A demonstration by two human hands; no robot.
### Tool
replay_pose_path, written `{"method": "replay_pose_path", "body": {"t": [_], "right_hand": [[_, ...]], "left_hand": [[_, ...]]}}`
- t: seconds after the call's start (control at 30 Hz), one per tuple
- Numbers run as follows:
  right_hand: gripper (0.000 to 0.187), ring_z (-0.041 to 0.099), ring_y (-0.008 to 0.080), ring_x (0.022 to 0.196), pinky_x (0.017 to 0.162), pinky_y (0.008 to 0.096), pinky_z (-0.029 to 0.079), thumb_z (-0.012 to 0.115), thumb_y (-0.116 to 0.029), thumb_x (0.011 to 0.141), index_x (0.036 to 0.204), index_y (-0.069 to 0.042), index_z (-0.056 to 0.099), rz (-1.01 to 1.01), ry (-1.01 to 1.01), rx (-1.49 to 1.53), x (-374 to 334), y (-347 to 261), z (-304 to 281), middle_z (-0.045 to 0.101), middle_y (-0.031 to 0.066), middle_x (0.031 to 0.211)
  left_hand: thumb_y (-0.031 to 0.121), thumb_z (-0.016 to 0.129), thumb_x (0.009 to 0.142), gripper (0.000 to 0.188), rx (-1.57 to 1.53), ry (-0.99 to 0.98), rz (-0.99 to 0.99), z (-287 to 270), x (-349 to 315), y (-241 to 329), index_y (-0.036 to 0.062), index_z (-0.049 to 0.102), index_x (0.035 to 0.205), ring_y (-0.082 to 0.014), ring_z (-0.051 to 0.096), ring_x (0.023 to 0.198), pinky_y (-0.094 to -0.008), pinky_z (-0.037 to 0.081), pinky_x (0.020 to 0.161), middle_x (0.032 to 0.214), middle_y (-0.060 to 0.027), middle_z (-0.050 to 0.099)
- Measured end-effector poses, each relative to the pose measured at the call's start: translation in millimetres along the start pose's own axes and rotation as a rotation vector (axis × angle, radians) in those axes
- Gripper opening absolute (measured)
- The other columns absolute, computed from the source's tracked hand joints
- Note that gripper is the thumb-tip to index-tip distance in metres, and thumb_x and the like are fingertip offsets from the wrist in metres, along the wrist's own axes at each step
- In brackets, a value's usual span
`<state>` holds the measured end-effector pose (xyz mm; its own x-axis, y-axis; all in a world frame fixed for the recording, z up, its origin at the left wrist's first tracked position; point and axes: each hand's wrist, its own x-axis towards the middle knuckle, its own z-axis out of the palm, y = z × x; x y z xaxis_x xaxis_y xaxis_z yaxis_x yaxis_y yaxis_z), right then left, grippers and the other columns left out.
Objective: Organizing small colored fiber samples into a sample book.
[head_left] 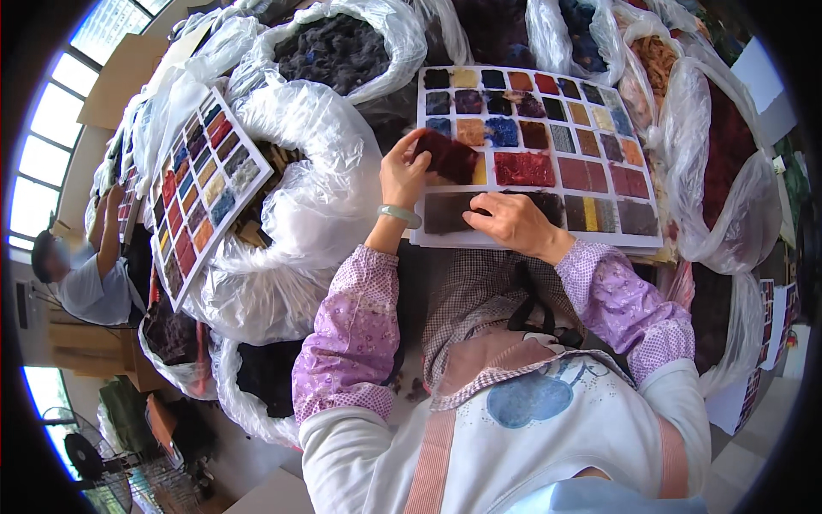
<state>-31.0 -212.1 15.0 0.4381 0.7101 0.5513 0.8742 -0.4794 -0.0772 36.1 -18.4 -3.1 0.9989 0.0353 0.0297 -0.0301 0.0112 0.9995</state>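
"Looking at the dark red swatch (pixel 454 161), where is it?"

"Over the left side of the card (pixel 445 240), its edge pinched between thumb and fingers of the left hand (pixel 404 178)."

"And how much is done?"

"Nearly all places on the card carry colour; whether this swatch is fixed there, I cannot tell."

"And the right hand (pixel 521 227)?"

"It lies palm down at the bottom row, grip half curled; whether it holds something, I cannot tell."
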Motion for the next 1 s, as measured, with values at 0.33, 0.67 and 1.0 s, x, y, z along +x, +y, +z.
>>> {"method": "replay_pose_path", "body": {"t": [0.33,0.67,1.0], "right_hand": [[0.017,0.056,0.0242,0.078,0.065,0.0323,0.048,0.065,-0.007,0.068,0.082,-0.002,0.058,0.274,0.038,0.240,-4.0,-13.6,2.0,0.051,0.0089,0.085],[0.007,0.056,0.0249,0.071,0.059,0.0344,0.047,0.059,-0.005,0.070,0.073,-0.004,0.052,0.435,0.064,0.270,2.7,-14.3,10.7,0.049,0.0081,0.075],[0.008,0.060,0.0246,0.068,0.057,0.0365,0.047,0.063,-0.014,0.072,0.077,-0.009,0.062,0.208,-0.294,-0.081,46.2,-14.1,2.6,0.056,0.0064,0.075]], "left_hand": [[0.018,0.072,0.061,0.053,0.986,-0.116,0.490,-11.0,-20.9,12.3,0.0103,0.057,0.112,-0.0266,0.052,0.081,-0.0346,0.043,0.072,0.080,-0.0084,0.059],[0.019,0.069,0.065,0.015,1.026,0.039,0.628,0.4,-16.6,-1.3,0.0080,0.062,0.073,-0.0253,0.050,0.079,-0.0337,0.043,0.068,0.077,-0.0052,0.057],[0.013,0.066,0.068,0.030,1.103,0.267,0.681,-61.5,-61.0,63.6,0.0167,0.063,0.097,-0.0282,0.049,0.103,-0.0339,0.042,0.086,0.113,-0.0114,0.053]]}}
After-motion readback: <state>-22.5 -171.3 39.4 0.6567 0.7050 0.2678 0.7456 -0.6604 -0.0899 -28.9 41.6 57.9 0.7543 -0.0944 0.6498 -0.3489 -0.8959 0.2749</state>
